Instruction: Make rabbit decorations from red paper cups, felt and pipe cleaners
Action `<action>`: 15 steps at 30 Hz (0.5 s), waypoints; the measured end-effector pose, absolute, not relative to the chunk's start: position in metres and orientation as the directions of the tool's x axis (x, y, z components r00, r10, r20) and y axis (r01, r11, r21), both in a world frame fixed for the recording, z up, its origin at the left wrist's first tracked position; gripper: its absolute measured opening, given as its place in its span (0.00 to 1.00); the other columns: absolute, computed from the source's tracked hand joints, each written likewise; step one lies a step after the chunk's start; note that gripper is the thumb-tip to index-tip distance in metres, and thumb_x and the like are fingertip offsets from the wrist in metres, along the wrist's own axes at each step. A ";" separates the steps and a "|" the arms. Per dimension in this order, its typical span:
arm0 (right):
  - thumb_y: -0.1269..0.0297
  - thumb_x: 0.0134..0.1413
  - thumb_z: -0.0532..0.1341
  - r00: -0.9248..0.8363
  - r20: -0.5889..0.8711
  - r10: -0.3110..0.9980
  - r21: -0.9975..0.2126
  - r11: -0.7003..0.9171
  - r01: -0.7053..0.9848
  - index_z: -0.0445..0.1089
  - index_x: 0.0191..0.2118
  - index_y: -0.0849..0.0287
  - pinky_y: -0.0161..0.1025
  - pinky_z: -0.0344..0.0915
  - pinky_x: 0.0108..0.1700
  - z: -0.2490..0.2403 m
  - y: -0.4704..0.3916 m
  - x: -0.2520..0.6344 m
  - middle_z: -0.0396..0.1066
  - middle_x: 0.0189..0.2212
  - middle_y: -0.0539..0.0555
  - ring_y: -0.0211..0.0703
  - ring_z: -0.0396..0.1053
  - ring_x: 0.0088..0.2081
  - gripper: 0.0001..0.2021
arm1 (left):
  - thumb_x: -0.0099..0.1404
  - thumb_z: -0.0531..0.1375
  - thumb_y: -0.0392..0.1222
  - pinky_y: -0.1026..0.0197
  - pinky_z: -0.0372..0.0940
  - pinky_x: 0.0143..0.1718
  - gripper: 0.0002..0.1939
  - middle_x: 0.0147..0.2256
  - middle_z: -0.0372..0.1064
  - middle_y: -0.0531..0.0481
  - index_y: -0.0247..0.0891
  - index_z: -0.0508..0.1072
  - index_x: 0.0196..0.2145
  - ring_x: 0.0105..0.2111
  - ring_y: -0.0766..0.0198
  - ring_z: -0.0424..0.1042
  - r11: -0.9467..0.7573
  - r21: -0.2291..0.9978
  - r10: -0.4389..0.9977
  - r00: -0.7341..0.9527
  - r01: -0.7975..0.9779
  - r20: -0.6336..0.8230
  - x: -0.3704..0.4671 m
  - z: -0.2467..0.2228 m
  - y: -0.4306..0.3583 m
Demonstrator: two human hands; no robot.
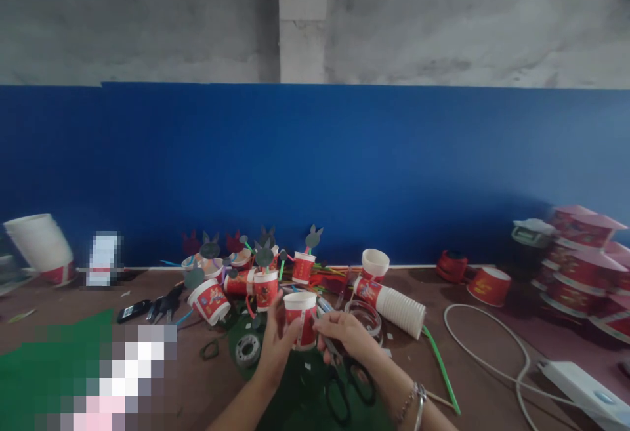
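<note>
A red and white paper cup [301,323] stands upright between my hands at the lower middle. My left hand [279,339] wraps round its left side. Black-handled scissors [348,388] are in my right hand [344,336], their handles hanging below the palm and their blades by the cup's right side. Behind the cup is another decorated cup [266,291] with a dark animal-ear shape on top. A tilted cup [210,302] lies to the left. The tips of the scissors are too small to make out.
A stack of nested cups [401,309] lies right of my hands, beside clear tape rolls [367,319] and a green strip [441,369]. A grey tape roll [247,349] lies left. White cable [492,336], a power strip [588,391] and stacked red paper lanterns [585,267] are at the right.
</note>
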State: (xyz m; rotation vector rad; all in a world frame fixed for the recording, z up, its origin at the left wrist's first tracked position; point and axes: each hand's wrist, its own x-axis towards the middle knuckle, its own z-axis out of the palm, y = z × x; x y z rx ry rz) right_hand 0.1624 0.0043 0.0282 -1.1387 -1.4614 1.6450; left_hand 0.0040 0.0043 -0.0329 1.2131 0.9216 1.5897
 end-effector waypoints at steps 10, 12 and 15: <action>0.62 0.48 0.57 -0.229 0.040 0.973 -0.782 0.173 0.599 0.62 0.22 0.59 0.31 0.55 0.21 0.044 -0.009 0.167 0.67 0.17 0.49 0.37 0.66 0.18 0.09 | 0.55 0.63 0.50 0.54 0.65 0.46 0.26 0.43 0.72 0.43 0.37 0.66 0.49 0.44 0.55 0.71 -0.178 0.942 0.983 -0.008 -0.285 0.184 0.004 -0.024 0.004; 0.65 0.49 0.56 -0.274 0.153 0.950 -0.586 0.310 0.749 0.64 0.21 0.60 0.33 0.55 0.25 0.048 -0.011 0.172 0.69 0.19 0.51 0.38 0.67 0.23 0.09 | 0.55 0.63 0.50 0.54 0.65 0.47 0.25 0.43 0.73 0.43 0.36 0.68 0.47 0.43 0.55 0.71 -0.166 0.961 0.984 0.029 -0.223 0.177 0.003 -0.021 0.004; 0.67 0.49 0.56 -0.313 0.225 0.923 -0.428 0.382 0.819 0.64 0.21 0.60 0.34 0.55 0.28 0.050 -0.011 0.174 0.71 0.21 0.53 0.41 0.69 0.27 0.08 | 0.55 0.62 0.51 0.53 0.64 0.48 0.25 0.43 0.72 0.42 0.35 0.68 0.48 0.45 0.53 0.71 -0.165 0.974 0.985 0.027 -0.158 0.171 0.003 -0.022 0.004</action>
